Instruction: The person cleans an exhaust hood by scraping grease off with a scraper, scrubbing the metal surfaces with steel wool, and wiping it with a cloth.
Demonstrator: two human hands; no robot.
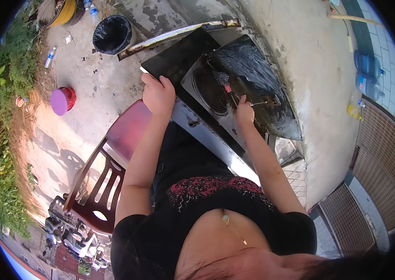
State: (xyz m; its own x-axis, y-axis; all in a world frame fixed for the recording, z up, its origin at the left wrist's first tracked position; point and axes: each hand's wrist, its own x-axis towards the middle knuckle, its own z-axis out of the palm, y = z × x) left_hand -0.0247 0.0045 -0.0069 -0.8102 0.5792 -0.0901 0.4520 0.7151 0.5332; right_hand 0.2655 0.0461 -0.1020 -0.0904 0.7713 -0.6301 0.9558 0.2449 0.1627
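My left hand (159,94) is at the near left corner of a dark flat panel (179,55), its fingers bent over the edge. In my right hand (244,112) is the thin handle of a brush (227,87) with a red collar and a greyish, foamy head. The brush head lies over a dark, dirty metal stove top (244,74), whose far right part is smeared with whitish foam. A round ringed plate (210,93) sits left of the brush. Brown grime marks the surface near my right hand.
A black-lined bucket (112,34) stands at the upper left, near a rusty metal strip (179,33). Further left is a red and purple stool (62,101). A brown chair (99,186) is beside my left arm. Large water bottles (368,74) stand along the right wall.
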